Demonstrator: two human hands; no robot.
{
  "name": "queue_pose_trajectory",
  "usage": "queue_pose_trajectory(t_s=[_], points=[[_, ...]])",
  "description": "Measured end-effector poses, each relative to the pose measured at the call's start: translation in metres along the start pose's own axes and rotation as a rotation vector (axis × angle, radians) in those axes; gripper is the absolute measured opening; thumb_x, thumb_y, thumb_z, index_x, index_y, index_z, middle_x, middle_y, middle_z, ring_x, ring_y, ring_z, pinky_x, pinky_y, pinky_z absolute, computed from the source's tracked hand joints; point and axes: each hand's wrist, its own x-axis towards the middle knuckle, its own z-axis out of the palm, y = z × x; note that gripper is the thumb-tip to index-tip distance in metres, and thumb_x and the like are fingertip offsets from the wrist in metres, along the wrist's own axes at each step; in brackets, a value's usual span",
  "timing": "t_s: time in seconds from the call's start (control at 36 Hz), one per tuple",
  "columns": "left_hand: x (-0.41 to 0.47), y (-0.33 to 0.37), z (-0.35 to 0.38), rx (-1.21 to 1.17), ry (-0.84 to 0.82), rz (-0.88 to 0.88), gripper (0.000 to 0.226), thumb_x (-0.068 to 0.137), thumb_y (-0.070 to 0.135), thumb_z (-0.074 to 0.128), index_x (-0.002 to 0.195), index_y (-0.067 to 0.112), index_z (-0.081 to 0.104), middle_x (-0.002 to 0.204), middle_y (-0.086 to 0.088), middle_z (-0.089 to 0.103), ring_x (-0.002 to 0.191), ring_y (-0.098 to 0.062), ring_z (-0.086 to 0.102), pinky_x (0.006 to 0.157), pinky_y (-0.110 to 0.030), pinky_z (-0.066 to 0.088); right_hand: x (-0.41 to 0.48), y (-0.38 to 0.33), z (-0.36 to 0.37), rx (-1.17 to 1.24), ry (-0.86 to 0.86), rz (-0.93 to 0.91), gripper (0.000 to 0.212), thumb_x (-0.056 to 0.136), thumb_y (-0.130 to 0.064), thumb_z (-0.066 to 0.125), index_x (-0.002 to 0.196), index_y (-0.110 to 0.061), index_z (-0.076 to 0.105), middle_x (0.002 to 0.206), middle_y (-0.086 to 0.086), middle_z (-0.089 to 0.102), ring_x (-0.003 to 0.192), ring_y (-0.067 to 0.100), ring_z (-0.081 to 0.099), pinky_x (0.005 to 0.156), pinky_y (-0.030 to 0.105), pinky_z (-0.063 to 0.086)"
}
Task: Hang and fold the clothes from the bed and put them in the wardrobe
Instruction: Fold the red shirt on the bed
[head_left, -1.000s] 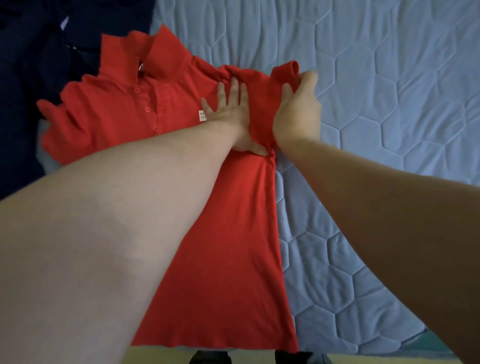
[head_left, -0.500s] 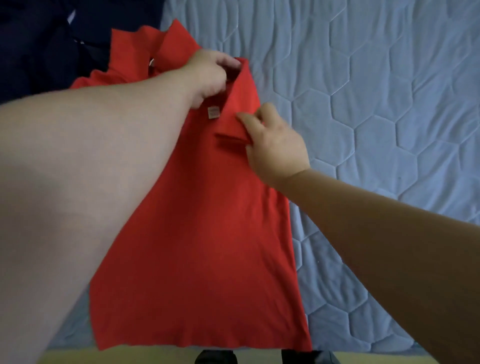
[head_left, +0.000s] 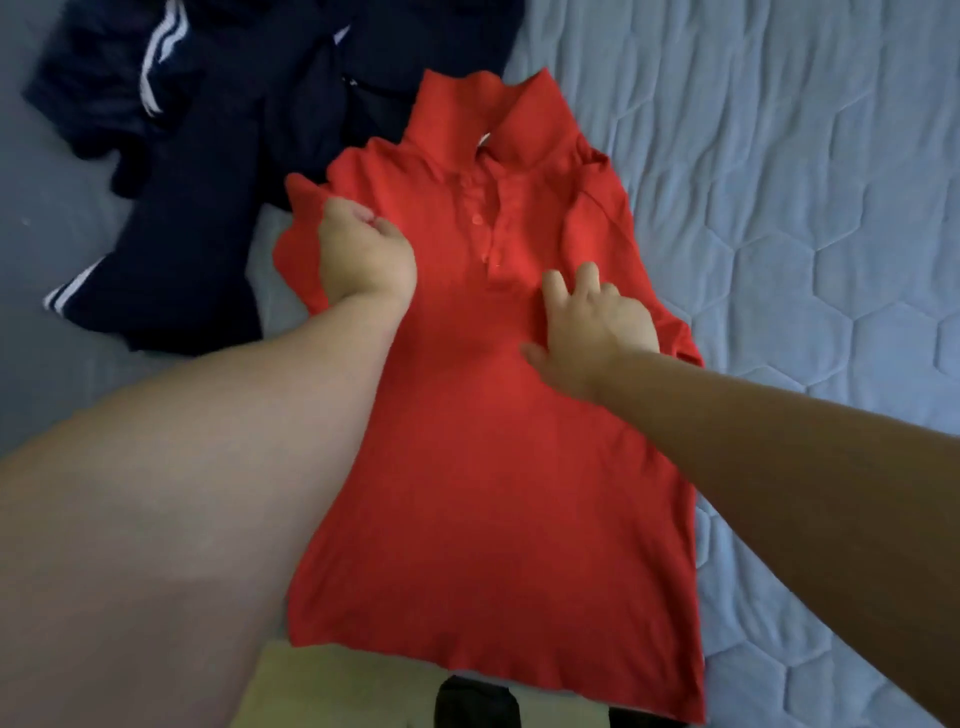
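Two hands on the red shirt (head_left: 483, 467); left hand (head_left: 363, 254) grips the sleeve (head_left: 298, 234), likely to fold it inward; right hand (head_left: 592, 322), fingers (head_left: 556, 283) loose, pins it flat.

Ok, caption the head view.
Left hand grips a sleeve of the red collared polo shirt; right hand rests on its front.
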Motion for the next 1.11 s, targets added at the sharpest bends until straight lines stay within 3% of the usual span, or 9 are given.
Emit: queue_pose_trajectory(t_s=[0.14,0.22,0.33,0.42,0.61,0.69,0.83,1.0,1.11], points=[[0.033,-0.036,-0.029,0.044,0.166,-0.305,0.049,0.079,0.044,0.065,0.121,0.023,0.052,0.131,-0.001,0.050,0.124,-0.023,0.050,0.100,-0.043,0.042,0.023,-0.053,-0.009,0.172,-0.019,-0.021,0.059,0.092,-0.056,0.056,0.131,-0.015,0.039,0.124,0.014,0.047,0.109,0.038,0.057,0.080,0.044,0.047],[0.052,-0.056,-0.035,-0.094,0.007,-0.319,0.067,0.069,0.046,0.063,0.130,0.023,0.051,0.135,0.001,0.049,0.125,-0.023,0.050,0.104,-0.039,0.041,0.037,-0.085,-0.007,0.252,-0.064,-0.085,0.047,0.097,-0.045,0.055,0.129,-0.013,0.043,0.127,0.014,0.047,0.117,0.038,0.053,0.090,0.048,0.047],[0.077,-0.067,-0.042,-0.164,-0.328,-0.264,0.080,0.047,0.034,0.065,0.126,0.028,0.057,0.102,0.016,0.063,0.102,-0.017,0.063,0.093,-0.031,0.052,0.059,-0.116,-0.002,0.218,-0.012,-0.157,0.045,0.098,-0.035,0.052,0.137,-0.014,0.043,0.135,0.010,0.045,0.126,0.034,0.046,0.096,0.049,0.045],[0.090,-0.065,-0.048,-0.149,-0.498,-0.207,0.095,0.043,0.030,0.066,0.137,0.028,0.054,0.121,0.008,0.063,0.108,-0.017,0.063,0.094,-0.032,0.054,0.074,-0.131,0.001,0.133,0.036,-0.191,0.061,0.096,-0.039,0.055,0.149,-0.016,0.034,0.150,0.007,0.037,0.135,0.032,0.039,0.104,0.050,0.039],[0.100,-0.081,-0.052,-0.164,-0.603,-0.134,0.073,0.066,0.029,0.085,0.134,0.023,0.059,0.117,0.008,0.064,0.105,-0.012,0.064,0.088,-0.024,0.053,0.096,-0.154,0.007,0.057,-0.065,-0.125,0.085,0.093,-0.059,0.052,0.159,-0.025,0.011,0.167,0.000,0.004,0.148,0.032,0.019,0.109,0.056,0.033],[0.110,-0.105,-0.054,-0.083,-0.550,-0.170,0.077,0.077,0.035,0.084,0.142,0.011,0.052,0.140,-0.006,0.058,0.123,-0.021,0.060,0.105,-0.031,0.047,0.099,-0.166,0.007,-0.040,-0.088,-0.102,0.090,0.089,-0.070,0.048,0.159,-0.030,0.008,0.168,0.002,-0.002,0.146,0.035,0.020,0.104,0.057,0.037],[0.121,-0.134,-0.062,-0.023,-0.359,-0.244,0.045,0.087,0.041,0.071,0.121,0.012,0.068,0.119,-0.008,0.070,0.107,-0.027,0.067,0.096,-0.038,0.053,0.108,-0.186,0.006,-0.104,-0.114,-0.020,0.104,0.080,-0.084,0.044,0.159,-0.026,0.009,0.167,0.004,-0.010,0.144,0.040,0.021,0.098,0.059,0.042],[0.118,-0.137,-0.058,-0.081,-0.381,-0.378,0.041,0.082,0.028,0.073,0.117,0.008,0.066,0.115,-0.011,0.070,0.102,-0.030,0.068,0.089,-0.037,0.056,0.116,-0.205,0.011,-0.136,-0.198,0.039,0.126,0.071,-0.091,0.045,0.160,-0.015,-0.002,0.166,0.000,-0.017,0.143,0.048,0.018,0.096,0.070,0.040],[0.115,-0.138,-0.060,-0.107,-0.502,-0.434,0.029,0.069,0.018,0.081,0.090,0.013,0.062,0.092,-0.008,0.070,0.079,-0.024,0.069,0.080,-0.041,0.061,0.116,-0.204,0.018,-0.144,-0.186,0.008,0.126,0.072,-0.088,0.050,0.158,-0.021,-0.012,0.166,0.003,-0.018,0.143,0.051,0.018,0.097,0.072,0.040]])
